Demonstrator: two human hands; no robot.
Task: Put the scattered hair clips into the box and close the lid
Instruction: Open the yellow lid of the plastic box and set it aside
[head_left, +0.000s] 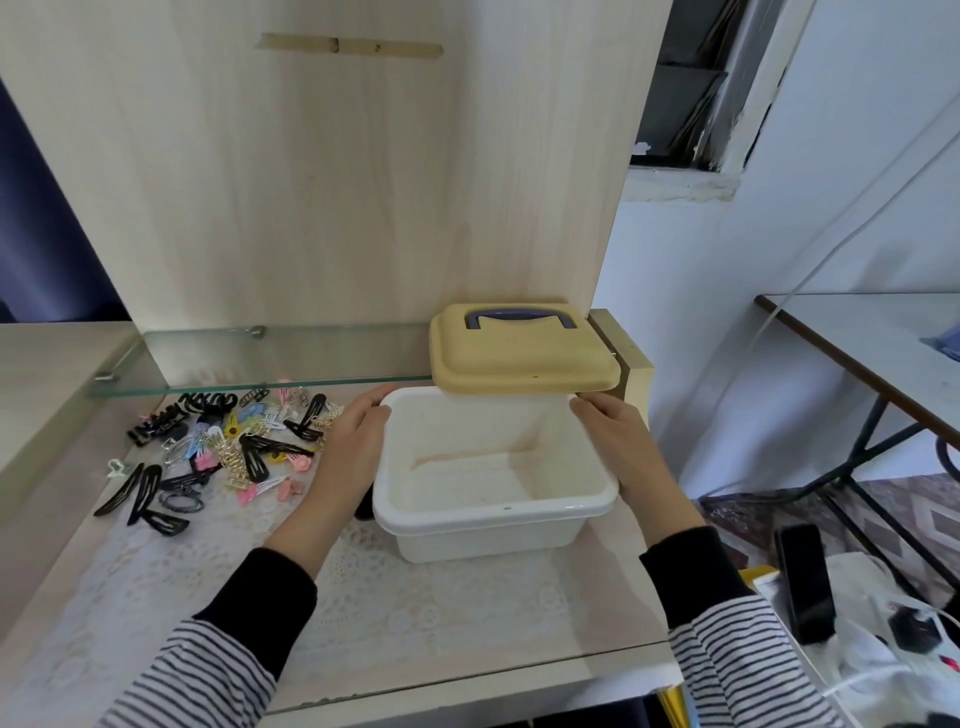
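Far left, on the lace mat (415, 613) under the front edge of the glass shelf (234, 358): the hair clips (208, 452), all still outside the box, a loose heap of black snap clips, claw clips and small coloured ones, the long black ones mostly slanting from near-left to far-right. Just right of the heap, close beside its nearest clips: the left hand (356, 447), laid along the left wall of the box (493, 525), fingers close together and reaching to the far-left corner, thumb seemingly hooked over the rim there, so clasping the wall rather than lying flat; undersides hidden. Centre: the box itself, white, open, nothing inside, upright on the mat. Behind and above its far rim: the lid (524, 358), yellow with a purple handle, off the box, lying about level at the right end of the shelf, front edge overhanging the far rim; touching the rim or not, impossible to tell. Right of the box: the right hand (621, 441), mirrored on the right wall, fingers together, thumb at the far-right corner of the rim. Judged from this: box steadied from both sides, no clip yet picked up. Clips on the left of the box only, so far nearer the left hand; a short sideways reach for it, a reach across the open box for the right. Lid nearer the right hand, just beyond its fingertips.
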